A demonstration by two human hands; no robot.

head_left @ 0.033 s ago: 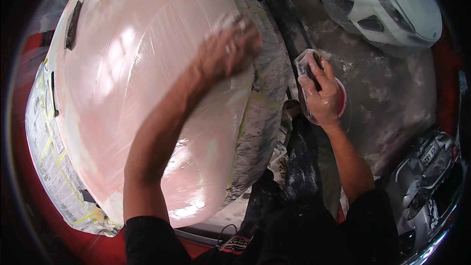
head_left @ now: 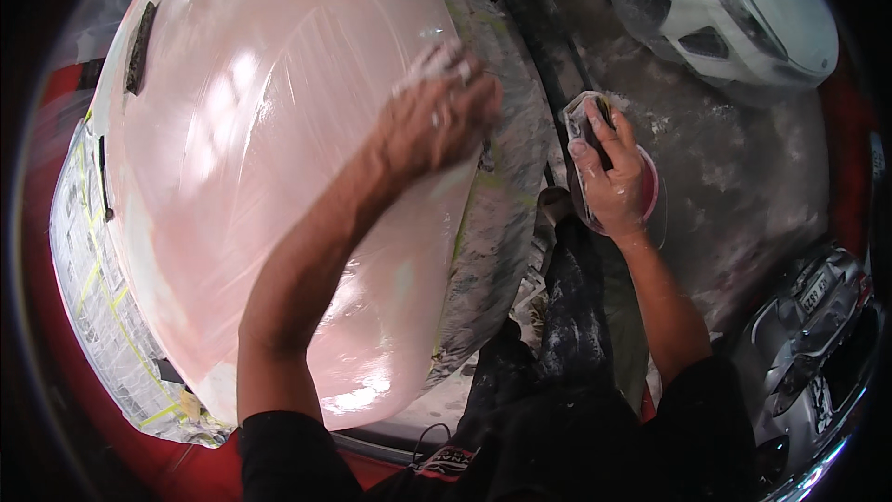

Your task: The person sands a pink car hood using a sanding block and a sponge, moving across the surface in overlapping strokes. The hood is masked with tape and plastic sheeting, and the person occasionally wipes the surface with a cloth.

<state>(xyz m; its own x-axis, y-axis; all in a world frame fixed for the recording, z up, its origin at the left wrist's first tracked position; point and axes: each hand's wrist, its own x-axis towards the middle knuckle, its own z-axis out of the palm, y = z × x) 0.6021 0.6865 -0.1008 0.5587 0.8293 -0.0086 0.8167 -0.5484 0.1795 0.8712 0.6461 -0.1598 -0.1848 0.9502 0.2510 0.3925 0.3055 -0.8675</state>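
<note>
Over the right side of a glossy, wet-looking pinkish car panel is my left hand. Its fingers are curled and smeared by motion. Something whitish shows at the fingertips, but I cannot make out what it is. Off the panel to the right, my right hand grips a dark block with a pale sheet along its side, like a sanding block. Beneath that hand shows a round pink container, mostly hidden by it. White residue marks the fingers of both hands.
Masking film with yellow-green tape borders the panel's right edge; taped paper covers its left. A dark strip lies on the panel. A dusty white bumper stands at far right, silver car parts at near right. My legs are below.
My left hand has shifted slightly nearer to me over the panel. The right hand keeps its grip on the sanding block, almost unmoved.
</note>
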